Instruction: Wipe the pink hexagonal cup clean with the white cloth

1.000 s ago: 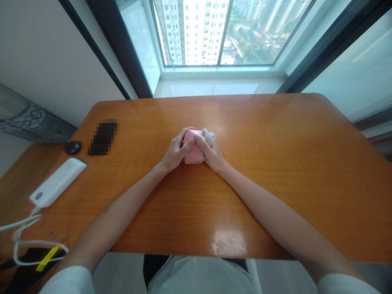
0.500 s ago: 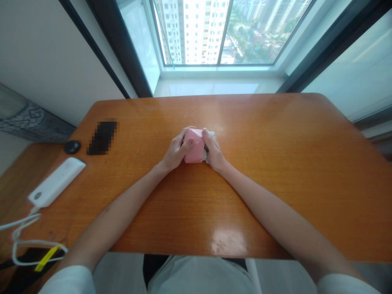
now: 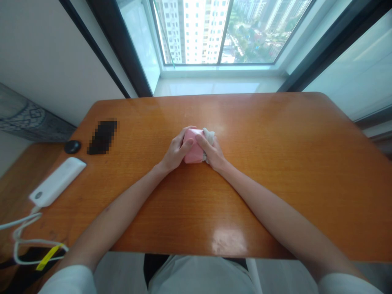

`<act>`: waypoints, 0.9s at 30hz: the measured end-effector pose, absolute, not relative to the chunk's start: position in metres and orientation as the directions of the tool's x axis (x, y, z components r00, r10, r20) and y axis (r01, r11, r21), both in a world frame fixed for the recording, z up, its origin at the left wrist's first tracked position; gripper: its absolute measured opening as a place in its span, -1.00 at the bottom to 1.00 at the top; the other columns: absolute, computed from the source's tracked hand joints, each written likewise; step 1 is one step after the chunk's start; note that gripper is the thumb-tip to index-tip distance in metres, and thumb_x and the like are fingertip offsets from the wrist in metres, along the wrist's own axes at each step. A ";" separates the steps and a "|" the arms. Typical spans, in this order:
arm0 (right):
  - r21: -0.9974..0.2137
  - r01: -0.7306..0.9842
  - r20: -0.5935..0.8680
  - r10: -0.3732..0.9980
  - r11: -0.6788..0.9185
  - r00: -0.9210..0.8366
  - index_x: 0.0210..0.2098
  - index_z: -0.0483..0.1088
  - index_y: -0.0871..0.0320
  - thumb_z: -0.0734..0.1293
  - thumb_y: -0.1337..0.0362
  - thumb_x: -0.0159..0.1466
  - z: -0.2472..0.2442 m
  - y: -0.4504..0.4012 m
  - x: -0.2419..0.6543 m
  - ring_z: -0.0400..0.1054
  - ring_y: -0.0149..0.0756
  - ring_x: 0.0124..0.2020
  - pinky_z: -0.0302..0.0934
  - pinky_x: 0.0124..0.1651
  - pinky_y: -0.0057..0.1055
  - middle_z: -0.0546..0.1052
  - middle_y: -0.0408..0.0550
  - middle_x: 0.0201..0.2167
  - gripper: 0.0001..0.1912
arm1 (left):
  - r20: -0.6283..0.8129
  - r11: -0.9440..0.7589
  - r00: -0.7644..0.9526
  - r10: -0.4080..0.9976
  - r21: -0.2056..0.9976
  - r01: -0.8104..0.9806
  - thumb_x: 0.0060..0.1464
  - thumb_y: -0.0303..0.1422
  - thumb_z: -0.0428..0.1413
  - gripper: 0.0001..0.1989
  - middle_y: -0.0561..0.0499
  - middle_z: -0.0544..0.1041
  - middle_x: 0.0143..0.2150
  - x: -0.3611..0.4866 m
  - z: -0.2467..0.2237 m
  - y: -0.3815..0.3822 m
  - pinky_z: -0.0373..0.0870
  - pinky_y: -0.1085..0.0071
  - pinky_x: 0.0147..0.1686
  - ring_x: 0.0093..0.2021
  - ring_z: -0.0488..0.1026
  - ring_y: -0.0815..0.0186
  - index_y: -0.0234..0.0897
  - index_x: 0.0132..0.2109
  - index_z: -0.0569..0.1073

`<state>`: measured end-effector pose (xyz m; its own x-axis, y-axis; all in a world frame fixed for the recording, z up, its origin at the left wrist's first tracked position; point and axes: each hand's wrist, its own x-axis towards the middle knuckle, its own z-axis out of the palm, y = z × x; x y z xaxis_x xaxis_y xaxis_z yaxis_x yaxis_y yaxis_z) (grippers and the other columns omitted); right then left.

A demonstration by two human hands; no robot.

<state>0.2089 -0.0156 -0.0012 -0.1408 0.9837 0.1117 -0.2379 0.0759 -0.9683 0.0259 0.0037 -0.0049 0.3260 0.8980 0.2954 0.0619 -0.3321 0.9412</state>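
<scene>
Both hands are closed snugly around a pink block (image 3: 193,148) on the orange wooden table (image 3: 275,122): the left hand (image 3: 176,152) cups one side, and the right hand (image 3: 213,153) curls over the other, with a crumpled white cloth (image 3: 208,139) pressed between. Well left of the grip lie a pixelated dark slab (image 3: 102,137), a round black object (image 3: 72,147) and a white corded power bank (image 3: 57,182).
</scene>
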 end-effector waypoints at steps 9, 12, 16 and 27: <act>-0.955 -0.276 0.150 0.979 0.109 -0.134 -0.35 0.43 0.05 0.40 -0.50 0.44 -0.001 -0.016 0.207 0.18 -0.41 -0.46 0.08 -0.44 -0.41 0.33 -0.23 -0.48 -0.28 | 0.287 -0.320 0.330 0.899 0.946 0.050 0.42 0.42 0.14 -0.15 -0.21 0.71 0.29 0.026 -0.002 0.003 0.56 0.14 0.28 0.23 0.67 -0.01 -0.24 0.37 0.56; -0.960 -0.265 0.134 0.982 0.096 -0.130 -0.35 0.43 0.05 0.39 -0.52 0.43 -0.001 -0.015 0.207 0.19 -0.40 -0.46 0.08 -0.44 -0.41 0.34 -0.22 -0.47 -0.26 | 0.289 -0.321 0.334 0.897 0.946 0.044 0.42 0.42 0.14 -0.15 -0.21 0.72 0.29 0.026 -0.002 0.003 0.57 0.15 0.25 0.21 0.67 0.00 -0.24 0.38 0.55; -0.976 -0.194 0.127 0.983 0.100 -0.134 -0.30 0.45 0.04 0.50 -0.48 0.36 0.003 -0.017 0.209 0.22 -0.39 -0.45 0.14 -0.44 -0.41 0.38 -0.23 -0.48 -0.31 | 0.308 -0.345 0.337 0.890 0.937 0.056 0.40 0.44 0.14 -0.10 -0.23 0.69 0.31 0.025 -0.005 0.004 0.56 0.10 0.29 0.25 0.65 -0.05 -0.27 0.39 0.55; -0.972 -0.195 0.159 0.978 0.131 -0.138 -0.27 0.48 0.04 0.46 -0.44 0.43 0.007 -0.017 0.210 0.26 -0.36 -0.41 0.19 -0.36 -0.38 0.41 -0.22 -0.44 -0.35 | 0.583 -0.689 0.434 0.687 0.712 0.135 0.45 0.29 0.25 -0.03 -0.26 0.25 0.72 0.015 -0.016 0.009 0.30 -0.12 0.67 0.65 0.35 -0.13 -0.02 0.73 0.16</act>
